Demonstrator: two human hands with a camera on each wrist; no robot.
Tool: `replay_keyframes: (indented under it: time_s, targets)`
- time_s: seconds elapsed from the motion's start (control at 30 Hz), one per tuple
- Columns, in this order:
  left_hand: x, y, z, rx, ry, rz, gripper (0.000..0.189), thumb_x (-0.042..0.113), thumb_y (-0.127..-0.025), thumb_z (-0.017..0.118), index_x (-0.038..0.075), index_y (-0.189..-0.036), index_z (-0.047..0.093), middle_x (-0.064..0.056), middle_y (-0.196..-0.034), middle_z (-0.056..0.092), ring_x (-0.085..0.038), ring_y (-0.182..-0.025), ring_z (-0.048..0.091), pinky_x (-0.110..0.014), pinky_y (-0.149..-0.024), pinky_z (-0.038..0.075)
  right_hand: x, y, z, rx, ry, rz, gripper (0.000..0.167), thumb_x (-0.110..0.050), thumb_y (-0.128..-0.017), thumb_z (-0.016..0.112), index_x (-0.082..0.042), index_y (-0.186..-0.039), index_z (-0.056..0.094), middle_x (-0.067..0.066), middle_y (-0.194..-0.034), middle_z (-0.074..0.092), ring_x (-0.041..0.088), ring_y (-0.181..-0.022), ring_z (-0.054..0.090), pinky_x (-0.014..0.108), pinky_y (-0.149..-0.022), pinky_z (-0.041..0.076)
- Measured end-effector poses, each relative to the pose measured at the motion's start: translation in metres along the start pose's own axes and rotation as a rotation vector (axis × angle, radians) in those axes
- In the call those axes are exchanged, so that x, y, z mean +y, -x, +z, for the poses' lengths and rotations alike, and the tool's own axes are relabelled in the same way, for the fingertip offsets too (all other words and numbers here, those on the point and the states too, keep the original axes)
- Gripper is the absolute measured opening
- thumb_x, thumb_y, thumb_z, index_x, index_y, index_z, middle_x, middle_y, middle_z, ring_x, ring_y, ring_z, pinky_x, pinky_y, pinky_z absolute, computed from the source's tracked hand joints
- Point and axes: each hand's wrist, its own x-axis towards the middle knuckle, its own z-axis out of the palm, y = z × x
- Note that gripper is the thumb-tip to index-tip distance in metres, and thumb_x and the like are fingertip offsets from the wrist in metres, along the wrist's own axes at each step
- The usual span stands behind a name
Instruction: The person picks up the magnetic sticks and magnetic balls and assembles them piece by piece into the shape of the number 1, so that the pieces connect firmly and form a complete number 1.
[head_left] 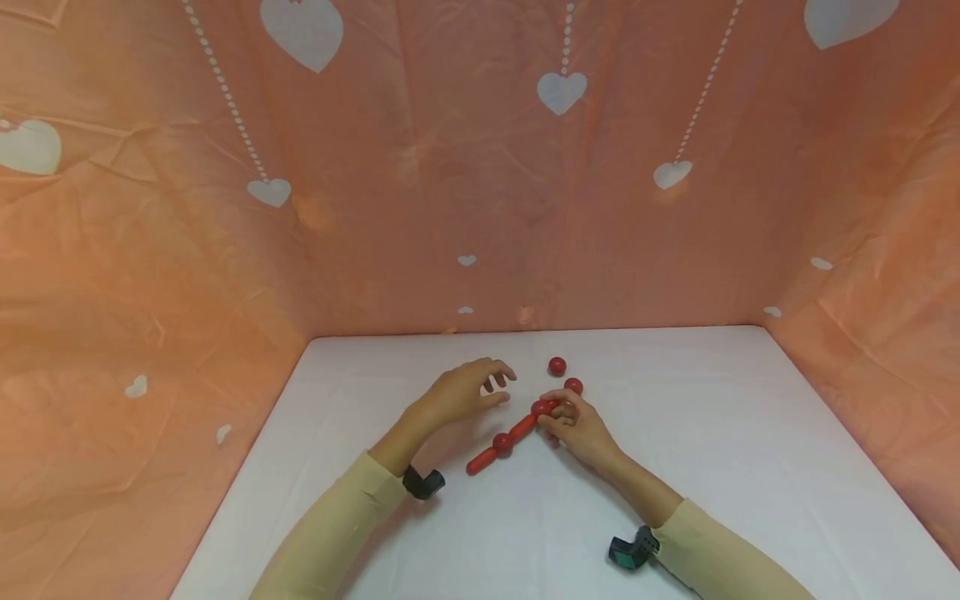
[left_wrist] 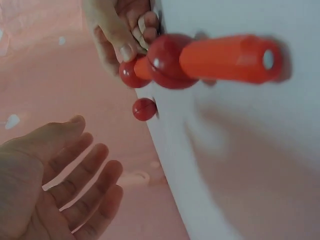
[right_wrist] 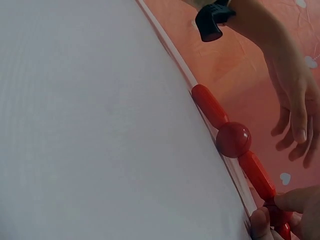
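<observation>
Red chain [head_left: 522, 427] is pinched by the right hand [head_left: 581, 432]

The red chain is made of long rods and round balls, and it is seen in a slant on the white worktop [head_left: 712, 400]. Its near end is made by a first rod [head_left: 482, 461], and a pale dot [left_wrist: 268, 59] is shown on the tip. That rod is followed by a first ball [head_left: 503, 443], then by a second rod, then by a second ball [head_left: 541, 408]. The second ball is pinched by the thumb and a finger of the right hand, which is placed at the right side of the chain. The part just past it is half covered by the fingers. An end ball [head_left: 573, 386] is seen there, but whether it is joined on cannot be told.

A loose ball [head_left: 557, 366] is seen near the chain's far end, apart from it.

The left hand [head_left: 465, 390] is held to the left of the chain, not touching it. Its fingers are spread and a little bent.

Light yellow sleeves [head_left: 330, 529] are worn on both arms, on the near side of the chain. Behind the chain, an orange-pink sheet [head_left: 420, 208] is covered with white hearts [head_left: 562, 92].
</observation>
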Motion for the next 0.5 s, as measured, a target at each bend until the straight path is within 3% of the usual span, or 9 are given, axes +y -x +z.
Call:
replay_keyframes:
  time_s: [0.33,0.5]
  targets:
    - [-0.015,-0.028,-0.005,-0.013,0.069,0.058,0.047,0.02,-0.103,0.076,0.015,-0.147,0.061,-0.013,-0.137,0.066,-0.026,-0.117,0.067,-0.043,-0.1,0.057,-0.001,0.0,0.001,0.007,-0.008,0.011,0.035,-0.01,-0.102,0.075,-0.006,-0.134,0.062,0.012,-0.101,0.073,0.022,-0.08,0.068,0.024,-0.071,0.057]
    - [-0.025,-0.042,0.0,-0.03,0.041,0.081,0.05,0.024,-0.102,0.076,0.014,-0.149,0.06,-0.012,-0.14,0.064,-0.025,-0.118,0.067,-0.041,-0.101,0.057,-0.002,0.0,0.001,0.008,-0.001,0.009,0.035,-0.01,-0.102,0.075,-0.007,-0.134,0.062,0.013,-0.101,0.074,0.022,-0.08,0.068,0.024,-0.071,0.057]
